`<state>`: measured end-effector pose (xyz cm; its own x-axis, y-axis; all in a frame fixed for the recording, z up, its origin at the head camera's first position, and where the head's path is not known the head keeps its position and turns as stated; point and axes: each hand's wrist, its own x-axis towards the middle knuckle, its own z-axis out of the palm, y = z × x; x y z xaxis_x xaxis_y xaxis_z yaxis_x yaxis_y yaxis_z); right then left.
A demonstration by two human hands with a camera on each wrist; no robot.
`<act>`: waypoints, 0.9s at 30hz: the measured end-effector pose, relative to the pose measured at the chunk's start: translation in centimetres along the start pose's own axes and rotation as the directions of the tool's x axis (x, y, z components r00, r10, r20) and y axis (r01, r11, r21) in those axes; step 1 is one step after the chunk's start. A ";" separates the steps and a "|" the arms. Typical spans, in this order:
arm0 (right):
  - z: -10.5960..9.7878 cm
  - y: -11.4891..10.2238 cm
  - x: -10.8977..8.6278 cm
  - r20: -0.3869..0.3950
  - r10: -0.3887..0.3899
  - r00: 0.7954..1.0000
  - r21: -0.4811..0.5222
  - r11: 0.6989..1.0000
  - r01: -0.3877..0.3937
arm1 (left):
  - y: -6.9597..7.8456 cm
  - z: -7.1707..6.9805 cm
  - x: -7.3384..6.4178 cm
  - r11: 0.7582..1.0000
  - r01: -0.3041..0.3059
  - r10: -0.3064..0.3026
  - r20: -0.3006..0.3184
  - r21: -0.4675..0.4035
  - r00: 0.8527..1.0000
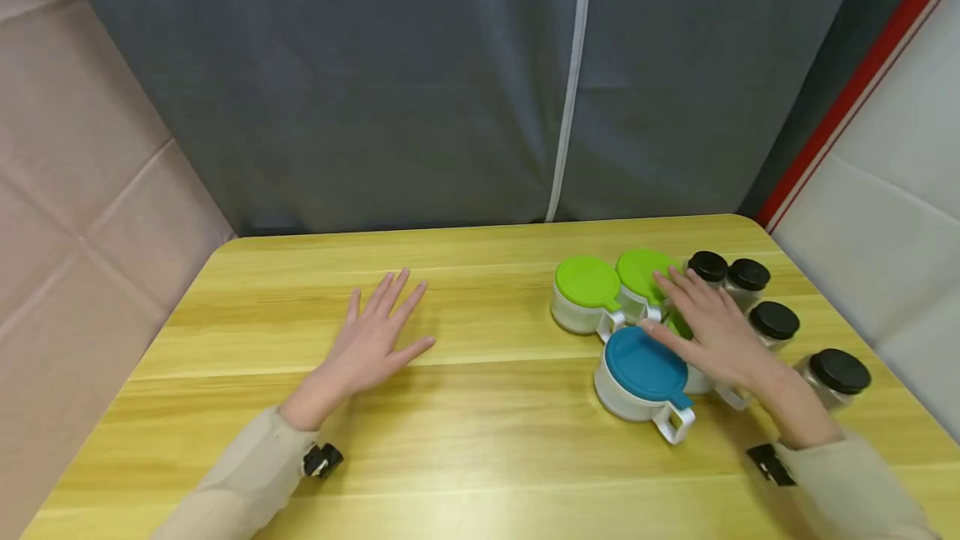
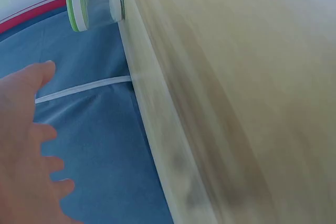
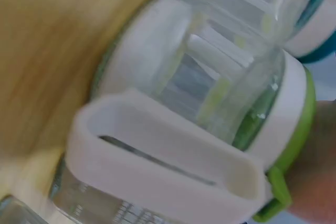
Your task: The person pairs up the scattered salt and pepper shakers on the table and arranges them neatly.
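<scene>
My left hand (image 1: 363, 350) hovers over the left half of the wooden table, fingers spread and holding nothing. On the right, my other hand (image 1: 716, 336) reaches over a group of lidded jars, its fingers extended and spread. Beneath its thumb side sits a blue-lidded jar (image 1: 647, 365) with a white handle. Partly hidden under the palm is a green-lidded jar (image 3: 210, 98), whose clear body and white handle fill the right wrist view. Two more jars with green lids, a left one (image 1: 587, 283) and a right one (image 1: 643, 273), stand just behind, near the fingertips.
Several black-lidded jars line the right side, among them a front one (image 1: 838, 373) and a back one (image 1: 748, 275). The wooden table (image 1: 465, 440) ends at a grey curtain (image 1: 375, 107). White fabric walls (image 1: 892, 215) flank it.
</scene>
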<state>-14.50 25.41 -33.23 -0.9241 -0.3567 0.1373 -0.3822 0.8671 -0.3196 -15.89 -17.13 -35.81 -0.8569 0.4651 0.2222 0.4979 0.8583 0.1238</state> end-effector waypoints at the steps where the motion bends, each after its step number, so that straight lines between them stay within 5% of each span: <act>1: -0.2 0.1 0.0 -0.008 -0.017 1.000 0.017 1.000 0.018 | 0.1 0.0 0.1 1.000 0.000 0.000 -0.011 -0.018 1.000; 5: -1.3 0.6 -0.1 -0.036 -0.074 0.997 0.123 0.989 0.078 | 0.7 0.4 0.8 0.989 0.003 -0.012 -0.057 -0.146 0.998; 8: -2.4 1.0 -0.5 -0.053 -0.072 0.996 0.189 0.979 0.081 | 1.5 0.7 1.4 0.952 0.017 -0.043 -0.077 -0.306 0.996; 10: -3.2 1.3 -1.0 -0.070 -0.045 0.997 0.220 0.974 0.059 | 2.3 0.8 1.9 0.900 0.031 -0.070 -0.073 -0.435 0.995; 16: -5.2 3.1 -2.9 -0.164 0.037 0.986 0.267 0.964 0.009 | 4.8 1.6 3.5 0.688 0.065 -0.119 -0.023 -0.723 0.993; 20: -6.0 5.2 -4.5 -0.215 0.100 0.972 0.307 0.951 -0.030 | 7.0 1.2 4.2 0.602 0.075 -0.115 0.006 -0.795 0.993; 23: -6.1 7.5 -5.9 -0.220 0.138 0.966 0.352 0.934 -0.053 | 8.8 0.1 4.6 0.573 0.099 -0.110 0.043 -0.814 0.993; 25: -5.2 11.8 -6.8 -0.202 0.127 0.971 0.381 0.924 -0.041 | 9.6 -0.4 5.0 0.557 0.127 -0.109 0.079 -0.820 0.991; 27: -4.0 17.0 -7.8 -0.179 0.068 0.981 0.411 0.911 0.012 | 9.6 0.7 5.7 0.554 0.144 -0.103 0.104 -0.820 0.989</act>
<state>-13.74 44.29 -35.99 -0.9320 -0.2287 0.2812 -0.3615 0.6429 -0.6753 -16.05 -6.11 -34.04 -0.9130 0.3940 0.1060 0.2612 0.3649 0.8937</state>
